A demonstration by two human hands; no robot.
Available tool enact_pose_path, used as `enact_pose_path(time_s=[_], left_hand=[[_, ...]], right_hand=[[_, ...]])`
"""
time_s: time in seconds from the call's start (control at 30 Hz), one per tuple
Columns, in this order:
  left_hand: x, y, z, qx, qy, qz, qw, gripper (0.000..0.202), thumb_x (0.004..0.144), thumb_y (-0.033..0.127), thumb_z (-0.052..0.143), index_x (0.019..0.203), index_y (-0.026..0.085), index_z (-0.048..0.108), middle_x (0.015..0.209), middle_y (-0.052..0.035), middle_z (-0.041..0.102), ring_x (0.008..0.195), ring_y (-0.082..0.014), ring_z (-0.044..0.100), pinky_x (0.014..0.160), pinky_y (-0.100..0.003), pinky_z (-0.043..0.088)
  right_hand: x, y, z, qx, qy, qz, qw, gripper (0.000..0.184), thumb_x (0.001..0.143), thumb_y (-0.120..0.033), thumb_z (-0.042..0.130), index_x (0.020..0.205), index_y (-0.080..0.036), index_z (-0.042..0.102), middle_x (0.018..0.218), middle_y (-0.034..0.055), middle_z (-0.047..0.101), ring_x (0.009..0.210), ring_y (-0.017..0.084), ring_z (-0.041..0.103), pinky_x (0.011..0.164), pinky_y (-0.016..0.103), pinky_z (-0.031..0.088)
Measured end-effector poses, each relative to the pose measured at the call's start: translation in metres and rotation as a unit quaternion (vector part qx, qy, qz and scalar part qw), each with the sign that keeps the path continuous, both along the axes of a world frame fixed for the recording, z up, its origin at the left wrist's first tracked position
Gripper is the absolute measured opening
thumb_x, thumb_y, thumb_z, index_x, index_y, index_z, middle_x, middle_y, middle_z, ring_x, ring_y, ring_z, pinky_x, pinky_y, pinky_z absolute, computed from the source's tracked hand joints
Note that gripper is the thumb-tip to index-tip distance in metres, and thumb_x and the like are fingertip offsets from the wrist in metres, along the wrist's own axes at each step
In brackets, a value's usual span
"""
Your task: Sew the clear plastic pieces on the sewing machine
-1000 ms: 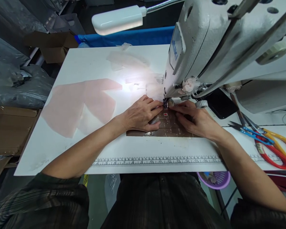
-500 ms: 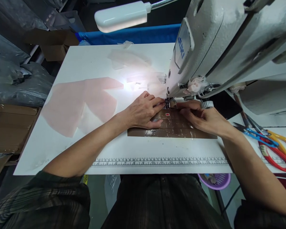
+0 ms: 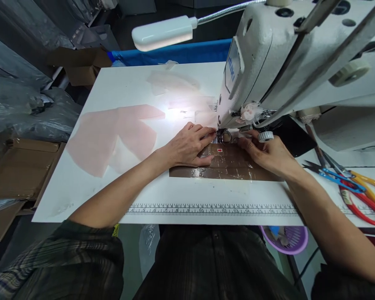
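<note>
My left hand [image 3: 192, 146] lies palm down just left of the presser foot [image 3: 219, 136] of a white sewing machine [image 3: 253, 66]. Its fingertips reach to the foot, and its thumb is spread apart on a brown taped plate [image 3: 231, 164]. To the right of the foot, my right hand [image 3: 265, 150] has thumb and fingers bent together in a pinch. What lies between them is too small to make out. A shiny curved metal piece [image 3: 227, 136] shows between foot and right fingers. Pale pink sheer fabric pieces [image 3: 96, 129] lie flat on the left.
A white lamp [image 3: 162, 33] hangs over the white table [image 3: 87, 200]. Scissors with red handles [image 3: 354, 204] and blue snips [image 3: 340, 179] lie at the right. A printed ruler [image 3: 212, 209] runs along the front edge. A purple basket [image 3: 296, 246] stands below; cardboard boxes [image 3: 21, 171] are at left.
My right fingers have drawn back a little to the right from the presser foot, uncovering the metal piece. The left hand keeps its place. The whole view has shifted slightly.
</note>
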State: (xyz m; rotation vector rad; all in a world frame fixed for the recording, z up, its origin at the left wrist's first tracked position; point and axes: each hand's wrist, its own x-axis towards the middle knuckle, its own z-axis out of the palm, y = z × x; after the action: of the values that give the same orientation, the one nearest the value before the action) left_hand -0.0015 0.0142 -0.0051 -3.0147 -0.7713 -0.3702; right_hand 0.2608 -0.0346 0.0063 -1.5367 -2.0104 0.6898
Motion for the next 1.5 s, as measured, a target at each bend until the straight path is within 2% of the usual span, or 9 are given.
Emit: enact_pose_path(time_s=[0.23, 0.37, 0.53, 0.6, 0.7, 0.8, 0.97, 1.23, 1.5], left_hand=[[-0.002, 0.018, 0.012, 0.001, -0.011, 0.006, 1.000, 0.039, 0.100, 0.041, 0.045, 0.125, 0.016, 0.063, 0.126, -0.0150, 0.065, 0.108, -0.0263, 0.060, 0.093, -0.044, 0.042], [0.000, 0.053, 0.026, 0.004, -0.032, 0.096, 0.995, 0.031, 0.097, 0.037, 0.048, 0.110, 0.018, 0.069, 0.107, -0.0129, 0.068, 0.094, -0.0264, 0.062, 0.081, -0.042, 0.046], [0.006, 0.107, 0.026, -0.145, -0.010, 0.223, 0.964, 0.048, 0.102, 0.047, 0.035, 0.081, 0.019, 0.068, 0.067, -0.0076, 0.061, 0.064, -0.0228, 0.057, 0.064, -0.040, 0.047], [0.007, 0.122, 0.023, -0.136, -0.020, 0.248, 0.959, 0.052, 0.103, 0.045, 0.030, 0.086, 0.017, 0.069, 0.078, -0.0118, 0.066, 0.077, -0.0265, 0.063, 0.072, -0.045, 0.051], [0.003, 0.132, 0.020, -0.109, -0.021, 0.272, 0.956, 0.048, 0.102, 0.044, 0.032, 0.113, 0.016, 0.069, 0.123, -0.0182, 0.066, 0.121, -0.0358, 0.058, 0.100, -0.057, 0.045], [-0.008, 0.128, 0.021, -0.114, 0.006, 0.284, 0.952, 0.052, 0.101, 0.048, 0.035, 0.139, 0.021, 0.057, 0.156, -0.0189, 0.043, 0.144, -0.0427, 0.038, 0.112, -0.067, 0.031], [-0.036, 0.106, 0.026, -0.122, 0.035, 0.304, 0.944, 0.059, 0.099, 0.044, 0.037, 0.150, 0.015, 0.045, 0.166, -0.0244, 0.023, 0.150, -0.0444, 0.027, 0.115, -0.068, 0.026], [-0.090, 0.092, 0.032, -0.088, -0.058, 0.400, 0.911, 0.048, 0.090, 0.025, 0.048, 0.136, 0.019, 0.061, 0.152, -0.0128, 0.050, 0.141, -0.0312, 0.047, 0.120, -0.050, 0.034], [-0.139, 0.060, 0.037, -0.075, -0.086, 0.418, 0.901, 0.030, 0.089, 0.029, 0.053, 0.109, 0.019, 0.074, 0.122, -0.0087, 0.071, 0.114, -0.0263, 0.066, 0.108, -0.037, 0.048]], right_hand=[[-0.003, 0.001, 0.004, 0.011, -0.005, -0.021, 1.000, 0.032, 0.093, -0.046, 0.052, 0.078, -0.020, 0.064, 0.064, 0.0037, 0.055, 0.070, 0.021, 0.057, 0.059, 0.033, 0.045], [0.001, 0.002, -0.005, 0.022, -0.010, -0.015, 1.000, 0.027, 0.094, -0.043, 0.051, 0.085, -0.021, 0.064, 0.066, 0.0016, 0.054, 0.073, 0.020, 0.058, 0.063, 0.031, 0.046], [0.002, 0.003, -0.014, 0.042, -0.009, -0.011, 0.999, 0.027, 0.095, -0.041, 0.051, 0.080, -0.022, 0.064, 0.076, 0.0034, 0.059, 0.078, 0.020, 0.059, 0.066, 0.030, 0.047], [0.001, 0.003, -0.014, 0.049, -0.013, -0.021, 0.999, 0.027, 0.094, -0.040, 0.052, 0.081, -0.021, 0.066, 0.075, 0.0030, 0.057, 0.069, 0.018, 0.055, 0.060, 0.029, 0.046], [0.001, 0.003, -0.015, 0.046, -0.009, -0.025, 0.999, 0.028, 0.093, -0.039, 0.052, 0.084, -0.020, 0.069, 0.077, 0.0034, 0.056, 0.064, 0.016, 0.052, 0.056, 0.028, 0.045], [0.000, 0.004, -0.017, 0.039, -0.002, -0.021, 0.999, 0.029, 0.092, -0.041, 0.051, 0.088, -0.019, 0.071, 0.080, 0.0050, 0.060, 0.066, 0.017, 0.055, 0.057, 0.030, 0.046], [-0.001, 0.004, -0.017, 0.027, 0.003, -0.036, 0.999, 0.037, 0.088, -0.049, 0.051, 0.090, -0.019, 0.072, 0.068, 0.0034, 0.055, 0.054, 0.017, 0.048, 0.051, 0.032, 0.041], [-0.007, 0.000, -0.008, -0.020, -0.037, -0.073, 0.996, 0.050, 0.084, -0.056, 0.048, 0.099, -0.017, 0.074, 0.057, 0.0001, 0.050, 0.046, 0.015, 0.041, 0.047, 0.031, 0.036], [-0.005, 0.003, -0.020, -0.007, -0.029, -0.055, 0.998, 0.051, 0.086, -0.051, 0.048, 0.113, -0.017, 0.076, 0.098, 0.0107, 0.070, 0.067, 0.018, 0.061, 0.061, 0.031, 0.049]])
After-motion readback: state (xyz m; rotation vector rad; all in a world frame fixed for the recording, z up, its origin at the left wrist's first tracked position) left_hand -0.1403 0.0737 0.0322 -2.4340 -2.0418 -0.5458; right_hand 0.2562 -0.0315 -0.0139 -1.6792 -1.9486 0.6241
